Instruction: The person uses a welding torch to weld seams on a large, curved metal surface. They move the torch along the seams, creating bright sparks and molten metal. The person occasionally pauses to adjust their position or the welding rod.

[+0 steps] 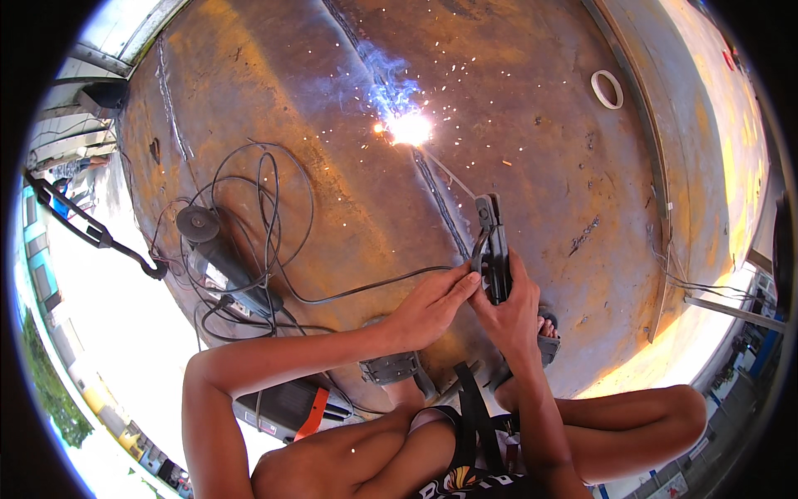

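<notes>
My right hand point(514, 306) is wrapped around the black handle of an electrode holder point(492, 249). From its jaws a thin welding rod point(449, 173) slants up and left to a glaring white arc point(411, 129), with blue smoke and sparks around it. The arc burns on a seam in a rusty steel plate point(332, 216); a dark weld bead point(440, 208) runs from there back toward the holder. My left hand point(436, 303) meets the right one at the holder's left side, its fingers pressed together against the handle. A black cable point(366, 287) passes behind the left hand.
An angle grinder point(223, 254) lies among looped cables on the left. Near my left knee sits a black and orange machine point(287, 407). A pale ring point(608, 89) rests at the upper right, beside a raised metal strip point(644, 100). A turnbuckle point(100, 231) hangs at the far left.
</notes>
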### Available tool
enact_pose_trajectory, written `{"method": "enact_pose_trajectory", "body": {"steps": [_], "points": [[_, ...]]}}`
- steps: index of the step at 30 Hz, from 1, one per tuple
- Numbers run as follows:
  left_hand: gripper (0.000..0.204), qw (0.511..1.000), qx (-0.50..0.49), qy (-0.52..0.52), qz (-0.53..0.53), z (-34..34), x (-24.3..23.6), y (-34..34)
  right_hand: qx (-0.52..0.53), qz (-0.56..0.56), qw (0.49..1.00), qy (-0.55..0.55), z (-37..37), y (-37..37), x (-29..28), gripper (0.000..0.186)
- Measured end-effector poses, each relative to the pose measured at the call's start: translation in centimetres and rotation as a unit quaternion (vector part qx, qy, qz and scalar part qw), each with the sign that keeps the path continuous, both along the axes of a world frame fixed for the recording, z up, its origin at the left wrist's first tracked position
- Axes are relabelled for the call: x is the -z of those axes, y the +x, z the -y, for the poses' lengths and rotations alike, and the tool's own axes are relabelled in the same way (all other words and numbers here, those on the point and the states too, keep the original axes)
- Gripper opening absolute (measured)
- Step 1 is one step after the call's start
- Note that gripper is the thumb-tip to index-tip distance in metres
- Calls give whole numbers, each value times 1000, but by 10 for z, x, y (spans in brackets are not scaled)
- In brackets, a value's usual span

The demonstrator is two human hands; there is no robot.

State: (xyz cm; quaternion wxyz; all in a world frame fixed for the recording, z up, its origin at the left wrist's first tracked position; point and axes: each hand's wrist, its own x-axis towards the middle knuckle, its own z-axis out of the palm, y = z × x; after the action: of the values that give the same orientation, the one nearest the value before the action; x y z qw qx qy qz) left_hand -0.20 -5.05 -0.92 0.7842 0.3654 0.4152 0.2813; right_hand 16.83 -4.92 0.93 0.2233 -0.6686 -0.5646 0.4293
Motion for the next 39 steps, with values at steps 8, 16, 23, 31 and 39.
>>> {"method": "enact_pose_trajectory", "body": {"steps": [8, 16, 23, 31, 39], "points": [[38, 1000, 3, -4, -1, 1, 2, 0, 4, 3, 1000, -11, 0, 0, -1, 60], [39, 1000, -1, 1, -8, 1, 2, 0, 0, 4, 1000, -9, 1, 1, 0, 60], [39, 1000, -11, 9, -20, 5, 8, 2, -2, 5, 1000, -11, 1, 1, 0, 62], [36, 1000, -4, 6, -12, 3, 4, 1, -4, 10, 1000, -14, 0, 0, -3, 62], [38, 1000, -6, 9, -5, 3, 3, 1, -3, 16, 1000, -16, 1, 0, -2, 62]]}}
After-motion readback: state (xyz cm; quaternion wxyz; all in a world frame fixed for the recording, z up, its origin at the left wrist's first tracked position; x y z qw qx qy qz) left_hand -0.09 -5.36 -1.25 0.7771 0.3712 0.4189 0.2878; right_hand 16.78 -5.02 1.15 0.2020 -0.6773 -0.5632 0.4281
